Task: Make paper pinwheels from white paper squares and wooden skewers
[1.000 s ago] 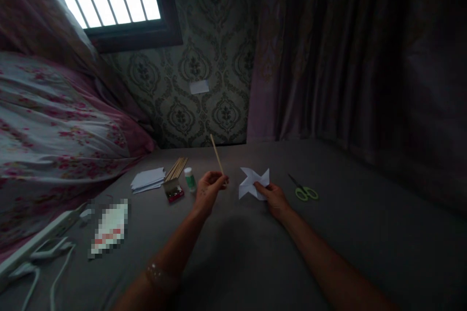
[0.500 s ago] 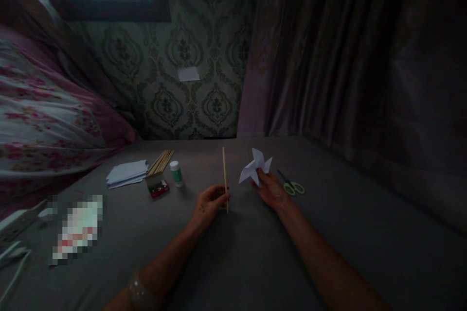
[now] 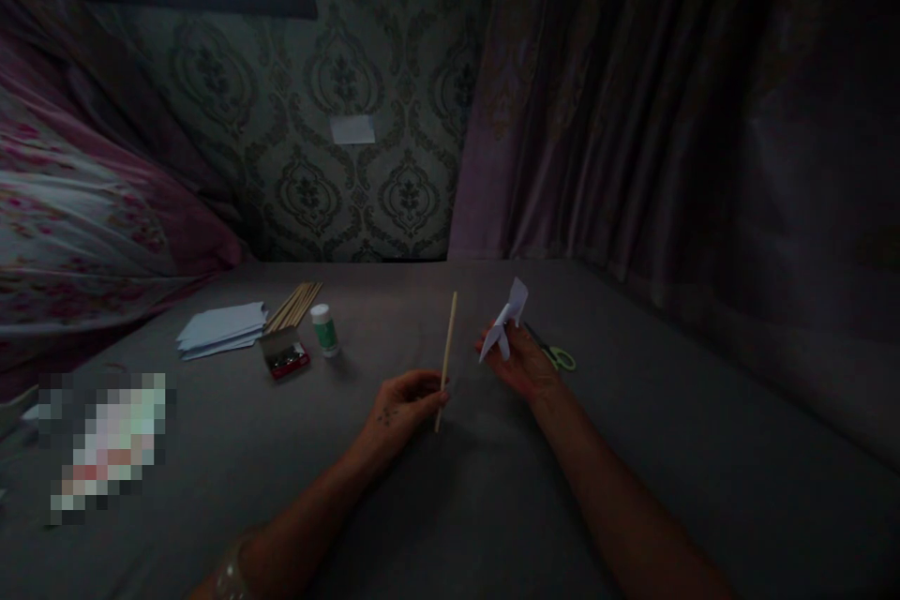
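Note:
My left hand (image 3: 404,403) pinches a thin wooden stick (image 3: 447,349) near its lower end, holding it almost upright over the grey bed sheet (image 3: 436,506). My right hand (image 3: 517,364) is closed on a folded white paper pinwheel (image 3: 507,321), lifted off the sheet and turned edge-on to me. The stick and the pinwheel are a short gap apart, not touching.
Green-handled scissors (image 3: 555,354) lie just behind my right hand. At the left back lie a stack of white paper (image 3: 221,328), a bundle of wooden sticks (image 3: 295,305), a small open pin box (image 3: 285,358) and a white-capped glue bottle (image 3: 324,330). A floral pillow (image 3: 84,216) fills the left; curtains hang on the right.
My right hand lifted the pinwheel off the sheet and turned it edge-on. My left hand swung the stick from leaning left to nearly upright. The camera tilted down.

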`<act>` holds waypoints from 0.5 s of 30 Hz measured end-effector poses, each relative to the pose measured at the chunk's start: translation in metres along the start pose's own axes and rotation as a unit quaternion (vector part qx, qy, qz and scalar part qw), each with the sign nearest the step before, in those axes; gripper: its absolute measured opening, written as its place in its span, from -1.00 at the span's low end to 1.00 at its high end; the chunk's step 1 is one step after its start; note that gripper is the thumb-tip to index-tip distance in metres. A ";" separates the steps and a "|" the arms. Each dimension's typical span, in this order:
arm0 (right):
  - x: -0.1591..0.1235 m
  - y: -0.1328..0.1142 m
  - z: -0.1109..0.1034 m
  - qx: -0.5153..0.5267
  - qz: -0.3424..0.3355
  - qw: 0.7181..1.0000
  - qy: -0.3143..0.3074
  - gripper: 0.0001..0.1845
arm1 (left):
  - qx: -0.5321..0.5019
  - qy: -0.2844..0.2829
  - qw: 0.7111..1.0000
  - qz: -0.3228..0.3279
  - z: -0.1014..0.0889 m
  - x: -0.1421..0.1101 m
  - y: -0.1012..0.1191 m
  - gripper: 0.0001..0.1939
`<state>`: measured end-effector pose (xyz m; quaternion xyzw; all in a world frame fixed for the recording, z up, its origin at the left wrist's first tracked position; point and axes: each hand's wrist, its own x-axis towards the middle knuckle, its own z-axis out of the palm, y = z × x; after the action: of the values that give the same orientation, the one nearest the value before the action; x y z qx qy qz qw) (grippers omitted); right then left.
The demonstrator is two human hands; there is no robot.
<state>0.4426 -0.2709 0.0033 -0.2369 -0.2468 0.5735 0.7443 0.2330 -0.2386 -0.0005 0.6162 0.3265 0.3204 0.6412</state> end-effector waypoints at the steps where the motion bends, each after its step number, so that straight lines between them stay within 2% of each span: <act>1: 0.000 0.000 -0.001 0.000 -0.001 1.000 -0.005 -0.72 | 0.008 -0.004 1.000 0.000 0.000 -0.001 0.001 -0.66; 8: 0.000 0.001 -0.001 -0.013 -0.023 0.999 -0.043 -0.74 | 0.051 -0.015 0.998 0.014 0.004 -0.003 0.004 -0.72; 15: -0.003 0.000 0.008 -0.001 -0.026 0.997 -0.066 -0.75 | 0.097 -0.043 0.994 0.036 0.006 -0.005 0.006 -0.73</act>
<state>0.4363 -0.2734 0.0091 -0.1929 -0.3020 0.5679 0.7410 0.2344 -0.2461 0.0054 0.6999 0.3057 0.2833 0.5800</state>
